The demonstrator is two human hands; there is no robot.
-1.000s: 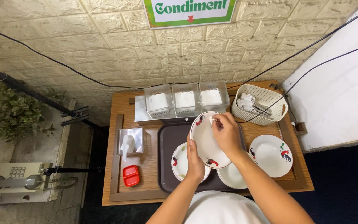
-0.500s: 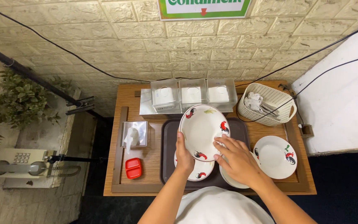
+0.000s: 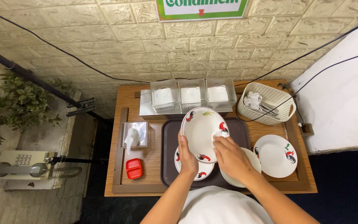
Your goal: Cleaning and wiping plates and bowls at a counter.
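Left to right: tissue box (image 3: pixel 134 135); red dish (image 3: pixel 134 168); left hand (image 3: pixel 186 155) gripping the rim of a tilted oval plate (image 3: pixel 201 133) above the dark tray (image 3: pixel 168 157); right hand (image 3: pixel 228 154) pressing a white cloth (image 3: pixel 219 134) inside it, wiping apparently unfinished; round plate (image 3: pixel 275 155) waits aside.

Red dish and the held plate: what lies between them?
Head view: bare wood of the table, then the dark tray's left rim, between the red dish and the held plate.

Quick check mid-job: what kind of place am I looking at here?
Probably an eatery's self-service condiment station: three clear lidded containers, a white cutlery basket and rooster-patterned plates on a wooden table against a wall.
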